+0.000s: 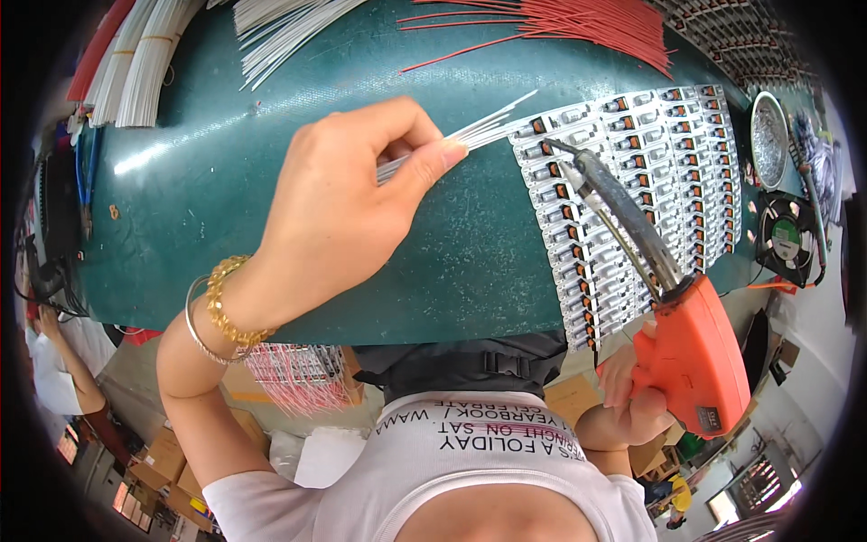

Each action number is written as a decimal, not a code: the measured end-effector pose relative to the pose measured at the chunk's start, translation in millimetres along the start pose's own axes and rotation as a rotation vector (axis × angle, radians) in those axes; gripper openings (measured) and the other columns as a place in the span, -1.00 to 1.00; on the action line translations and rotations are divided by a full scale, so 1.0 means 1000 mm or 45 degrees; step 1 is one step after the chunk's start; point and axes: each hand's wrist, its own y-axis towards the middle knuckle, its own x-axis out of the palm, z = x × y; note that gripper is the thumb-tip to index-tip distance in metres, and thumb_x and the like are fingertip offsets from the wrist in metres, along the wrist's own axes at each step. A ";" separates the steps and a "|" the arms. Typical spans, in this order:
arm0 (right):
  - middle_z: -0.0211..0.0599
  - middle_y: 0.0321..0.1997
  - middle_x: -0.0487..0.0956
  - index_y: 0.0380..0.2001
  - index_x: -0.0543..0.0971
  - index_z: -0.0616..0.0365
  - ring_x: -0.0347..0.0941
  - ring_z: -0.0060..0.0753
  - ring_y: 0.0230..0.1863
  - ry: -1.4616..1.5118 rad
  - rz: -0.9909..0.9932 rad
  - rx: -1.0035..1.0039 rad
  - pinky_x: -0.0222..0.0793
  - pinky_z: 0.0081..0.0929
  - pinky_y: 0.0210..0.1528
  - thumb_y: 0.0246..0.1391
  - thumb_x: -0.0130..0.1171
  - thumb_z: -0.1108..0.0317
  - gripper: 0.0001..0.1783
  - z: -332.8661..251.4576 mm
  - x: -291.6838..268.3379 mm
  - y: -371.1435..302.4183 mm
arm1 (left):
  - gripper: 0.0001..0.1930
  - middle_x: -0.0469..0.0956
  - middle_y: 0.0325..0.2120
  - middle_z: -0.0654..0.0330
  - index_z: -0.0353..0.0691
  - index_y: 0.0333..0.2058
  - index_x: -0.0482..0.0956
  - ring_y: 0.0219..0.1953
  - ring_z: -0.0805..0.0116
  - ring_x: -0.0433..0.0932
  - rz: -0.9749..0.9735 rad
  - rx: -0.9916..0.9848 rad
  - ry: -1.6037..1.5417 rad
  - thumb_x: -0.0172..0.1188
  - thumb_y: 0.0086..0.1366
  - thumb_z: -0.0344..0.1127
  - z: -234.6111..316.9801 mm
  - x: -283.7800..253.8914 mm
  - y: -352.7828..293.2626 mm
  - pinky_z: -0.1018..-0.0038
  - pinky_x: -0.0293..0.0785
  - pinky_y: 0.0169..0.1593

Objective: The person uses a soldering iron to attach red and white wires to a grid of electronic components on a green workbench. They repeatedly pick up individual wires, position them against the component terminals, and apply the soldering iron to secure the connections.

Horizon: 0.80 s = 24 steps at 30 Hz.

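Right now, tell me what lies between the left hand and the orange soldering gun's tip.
Head view: white wire ends, green tabletop, then the left edge of the silvery component panel.

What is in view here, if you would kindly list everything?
Bench: one, green, centre.
Held wires: several, white, centre.
Component rows: many, silvery and orange, right.
Soldering gun: one, orange, right.
Wire bundles: several, white and red, upper left.
Loose wires: many, white and red, top.
Dish: one, silvery, far right.
Fan: one, black, right.
Tool: one, blue, left.
Boxes: several, brown, below.
Wired parts: many, pinkish, below bench.
Other people: at least two, one in yellow, left and lower right.
Bracelets: two, yellow, silvery, left wrist.
Shirt: one, white, bottom.
Left hand: one, pinching wires.
Right hand: one, gripping gun.
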 end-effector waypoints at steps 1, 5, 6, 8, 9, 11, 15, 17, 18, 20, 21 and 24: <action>-0.47 -0.76 0.34 0.03 0.28 0.62 0.19 -0.65 -0.79 0.003 -0.021 -0.001 0.07 -0.68 -0.71 0.13 0.16 -0.14 -0.14 0.002 -0.001 -0.001 | -0.86 0.48 -0.63 0.30 -0.37 -0.43 0.56 -0.56 0.62 0.40 -0.042 -0.003 0.057 0.25 0.24 -0.41 -0.003 0.001 0.000 0.64 0.31 -0.45; -0.46 -0.77 0.34 -0.01 0.30 0.61 0.21 -0.64 -0.79 0.057 -0.031 0.028 0.08 -0.67 -0.72 0.12 0.17 -0.14 -0.15 0.005 -0.001 -0.002 | -0.86 0.53 -0.64 0.28 -0.30 -0.47 0.58 -0.58 0.52 0.37 -0.081 0.065 0.158 0.29 0.20 -0.37 -0.002 0.001 -0.001 0.54 0.24 -0.31; -0.45 -0.77 0.34 -0.02 0.30 0.61 0.21 -0.64 -0.79 0.024 -0.037 0.045 0.08 -0.67 -0.72 0.11 0.18 -0.14 -0.16 0.002 0.000 -0.001 | -0.86 0.53 -0.63 0.27 -0.28 -0.48 0.58 -0.58 0.50 0.37 -0.081 0.072 0.162 0.29 0.19 -0.36 -0.003 0.002 -0.001 0.53 0.23 -0.29; -0.45 -0.77 0.34 -0.05 0.31 0.59 0.21 -0.63 -0.79 -0.006 -0.024 0.072 0.08 -0.67 -0.72 0.10 0.19 -0.14 -0.17 -0.002 0.003 0.002 | -0.86 0.54 -0.63 0.26 -0.26 -0.50 0.59 -0.59 0.45 0.37 -0.075 0.083 0.168 0.30 0.18 -0.35 -0.003 0.005 -0.001 0.52 0.19 -0.27; -0.45 -0.77 0.33 -0.07 0.31 0.58 0.21 -0.64 -0.79 -0.001 -0.004 0.083 0.08 -0.68 -0.73 0.10 0.19 -0.14 -0.18 -0.003 0.005 0.002 | -0.86 0.54 -0.63 0.25 -0.25 -0.50 0.59 -0.59 0.45 0.37 -0.084 0.082 0.180 0.30 0.18 -0.35 -0.004 0.005 -0.001 0.52 0.19 -0.27; -0.45 -0.77 0.33 -0.09 0.31 0.56 0.20 -0.64 -0.80 0.028 0.025 0.103 0.08 -0.68 -0.73 0.09 0.21 -0.14 -0.19 -0.003 0.006 0.002 | -0.86 0.54 -0.63 0.24 -0.25 -0.50 0.59 -0.59 0.44 0.38 -0.101 0.081 0.205 0.30 0.18 -0.34 -0.005 0.005 0.000 0.52 0.19 -0.29; -0.46 -0.77 0.32 -0.10 0.31 0.55 0.20 -0.63 -0.80 0.162 -0.079 0.141 0.08 -0.68 -0.72 0.07 0.23 -0.14 -0.20 -0.010 0.010 0.011 | -0.85 0.54 -0.64 0.23 -0.26 -0.50 0.59 -0.59 0.43 0.38 -0.102 0.101 0.197 0.30 0.18 -0.34 -0.004 0.006 0.001 0.51 0.19 -0.29; -0.47 -0.77 0.32 -0.10 0.32 0.54 0.19 -0.64 -0.80 0.103 -0.154 0.131 0.07 -0.68 -0.72 0.06 0.24 -0.14 -0.19 -0.010 0.008 0.012 | -0.85 0.54 -0.64 0.23 -0.26 -0.50 0.59 -0.59 0.43 0.38 -0.105 0.093 0.212 0.30 0.18 -0.34 -0.004 0.004 0.000 0.51 0.19 -0.29; -0.47 -0.77 0.32 -0.10 0.32 0.54 0.18 -0.64 -0.80 -0.001 -0.160 0.113 0.06 -0.68 -0.73 0.05 0.24 -0.14 -0.19 -0.001 -0.002 0.005 | -0.85 0.54 -0.64 0.23 -0.26 -0.50 0.58 -0.59 0.43 0.38 -0.104 0.085 0.213 0.30 0.18 -0.34 -0.004 0.003 0.000 0.51 0.19 -0.29; -0.48 -0.77 0.32 -0.09 0.32 0.54 0.18 -0.65 -0.80 -0.010 -0.123 0.096 0.05 -0.68 -0.72 0.04 0.25 -0.14 -0.18 -0.003 0.001 0.007 | -0.85 0.54 -0.64 0.23 -0.26 -0.51 0.58 -0.59 0.42 0.38 -0.109 0.082 0.221 0.29 0.18 -0.33 -0.004 0.004 0.000 0.51 0.19 -0.28; -0.48 -0.78 0.32 -0.09 0.32 0.55 0.17 -0.65 -0.80 0.083 -0.088 0.098 0.05 -0.69 -0.72 0.04 0.25 -0.15 -0.17 -0.008 0.005 0.008 | -0.84 0.54 -0.64 0.23 -0.26 -0.51 0.58 -0.59 0.42 0.38 -0.109 0.090 0.221 0.29 0.18 -0.33 -0.004 0.005 0.001 0.51 0.19 -0.28; -0.50 -0.78 0.31 -0.05 0.31 0.58 0.17 -0.65 -0.81 0.203 -0.066 0.104 0.06 -0.70 -0.70 0.02 0.26 -0.16 -0.13 -0.007 0.005 0.009 | -0.84 0.54 -0.63 0.23 -0.26 -0.51 0.58 -0.58 0.42 0.39 -0.108 0.091 0.224 0.29 0.19 -0.32 -0.005 0.005 0.001 0.51 0.19 -0.28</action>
